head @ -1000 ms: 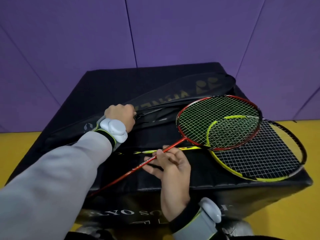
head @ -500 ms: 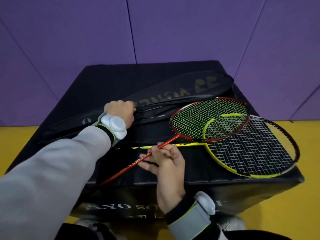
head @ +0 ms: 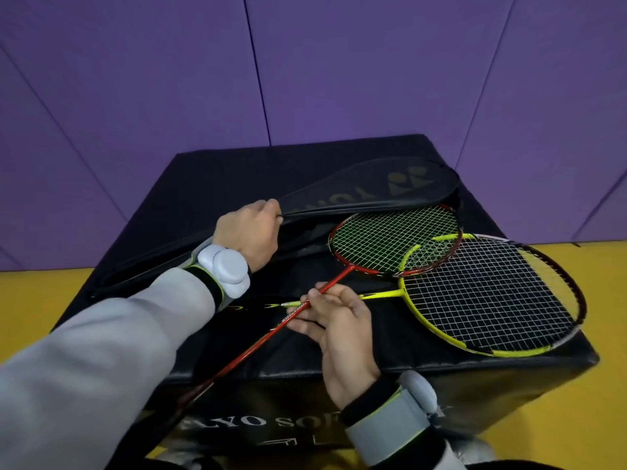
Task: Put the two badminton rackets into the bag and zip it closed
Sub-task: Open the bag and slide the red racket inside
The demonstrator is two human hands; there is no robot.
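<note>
A black racket bag with gold lettering lies across the far half of a black padded block. My left hand grips the bag's upper flap at its edge and holds it raised, so the mouth gapes. My right hand pinches the red shaft of the red racket, whose head lies at the bag's mouth with its far rim just under the flap. The yellow racket lies flat on the block to the right, its head partly under the red one.
The block stands on a yellow floor against purple padded walls. The yellow racket's head reaches the block's right front corner. Grey sleeves and pale wrist devices cover both my forearms.
My left hand has lifted the bag's flap higher, opening the mouth wider. My right hand has pushed the red racket away from me, so its head now meets the opening.
</note>
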